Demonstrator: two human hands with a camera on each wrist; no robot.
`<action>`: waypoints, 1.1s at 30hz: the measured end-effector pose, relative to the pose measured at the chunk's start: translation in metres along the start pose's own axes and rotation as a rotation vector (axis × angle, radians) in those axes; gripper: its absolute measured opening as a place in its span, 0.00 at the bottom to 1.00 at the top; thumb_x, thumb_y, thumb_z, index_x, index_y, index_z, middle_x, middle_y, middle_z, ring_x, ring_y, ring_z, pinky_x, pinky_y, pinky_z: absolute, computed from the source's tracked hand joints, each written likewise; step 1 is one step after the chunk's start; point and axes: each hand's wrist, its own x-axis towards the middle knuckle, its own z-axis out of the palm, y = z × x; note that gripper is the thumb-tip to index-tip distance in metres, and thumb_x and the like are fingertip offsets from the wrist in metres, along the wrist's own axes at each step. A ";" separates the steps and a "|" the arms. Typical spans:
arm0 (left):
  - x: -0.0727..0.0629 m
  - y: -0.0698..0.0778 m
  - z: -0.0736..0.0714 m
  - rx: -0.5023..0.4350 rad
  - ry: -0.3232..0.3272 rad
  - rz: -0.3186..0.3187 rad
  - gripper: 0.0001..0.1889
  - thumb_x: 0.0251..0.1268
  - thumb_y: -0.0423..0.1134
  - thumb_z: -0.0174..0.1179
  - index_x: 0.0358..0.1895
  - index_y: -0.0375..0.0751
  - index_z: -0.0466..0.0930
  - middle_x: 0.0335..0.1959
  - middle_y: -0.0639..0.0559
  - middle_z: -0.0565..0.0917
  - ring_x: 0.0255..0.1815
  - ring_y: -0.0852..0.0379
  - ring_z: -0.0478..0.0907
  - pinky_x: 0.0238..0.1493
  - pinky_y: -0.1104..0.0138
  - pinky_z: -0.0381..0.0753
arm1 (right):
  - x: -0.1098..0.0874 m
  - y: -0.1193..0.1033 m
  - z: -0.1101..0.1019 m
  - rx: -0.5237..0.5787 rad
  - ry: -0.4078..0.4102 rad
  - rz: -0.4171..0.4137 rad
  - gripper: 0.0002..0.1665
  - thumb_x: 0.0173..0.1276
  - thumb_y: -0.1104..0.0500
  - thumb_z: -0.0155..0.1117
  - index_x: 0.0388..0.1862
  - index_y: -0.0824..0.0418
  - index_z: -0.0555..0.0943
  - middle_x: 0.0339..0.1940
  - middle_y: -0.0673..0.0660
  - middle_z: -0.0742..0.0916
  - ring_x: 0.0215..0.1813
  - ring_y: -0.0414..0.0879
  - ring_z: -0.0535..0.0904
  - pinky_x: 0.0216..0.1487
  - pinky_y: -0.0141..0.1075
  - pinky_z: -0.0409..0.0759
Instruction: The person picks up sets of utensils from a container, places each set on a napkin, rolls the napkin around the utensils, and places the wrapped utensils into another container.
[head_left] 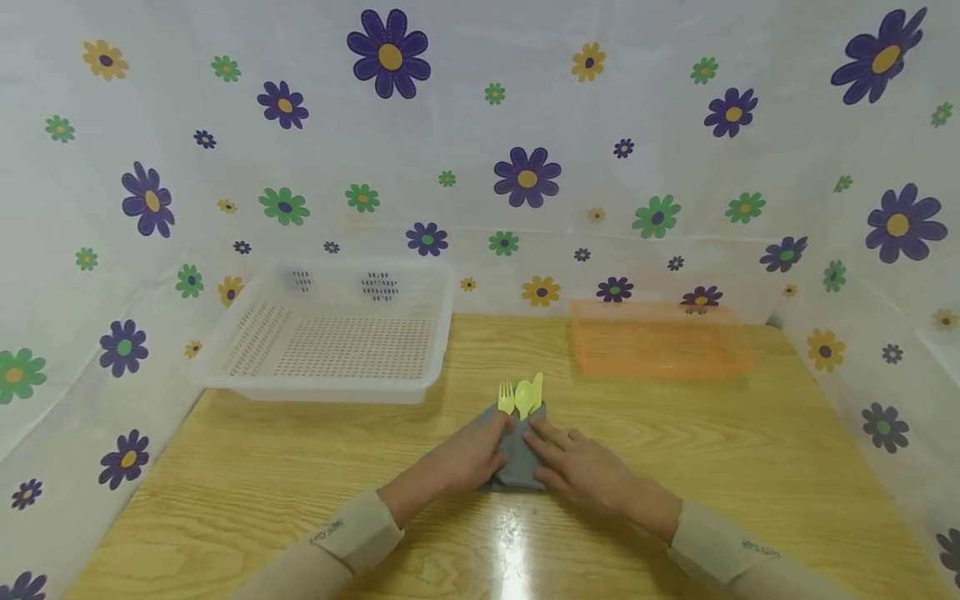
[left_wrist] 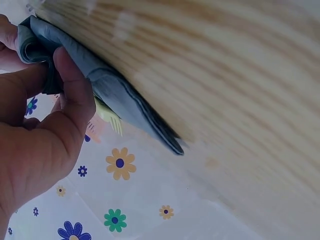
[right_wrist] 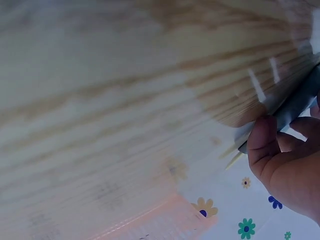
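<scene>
The cloth lies on the surface, with the left hand touching its left side and the right hand touching its right. Out of the cloth's far end, from left to right, stick a fork, a spoon and a knife. Behind the cloth and to its left, well apart, sits a basket; behind it and to its right, also apart, a tray. Farthest behind the cloth rises a sheet, which also flanks it on both sides.
</scene>
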 end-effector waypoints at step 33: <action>-0.018 0.008 0.006 0.347 0.122 0.116 0.09 0.69 0.31 0.57 0.42 0.33 0.65 0.22 0.48 0.75 0.24 0.53 0.78 0.23 0.67 0.76 | 0.010 -0.004 -0.003 -0.278 -0.062 -0.210 0.29 0.80 0.48 0.48 0.77 0.48 0.64 0.78 0.52 0.66 0.37 0.43 0.72 0.41 0.40 0.79</action>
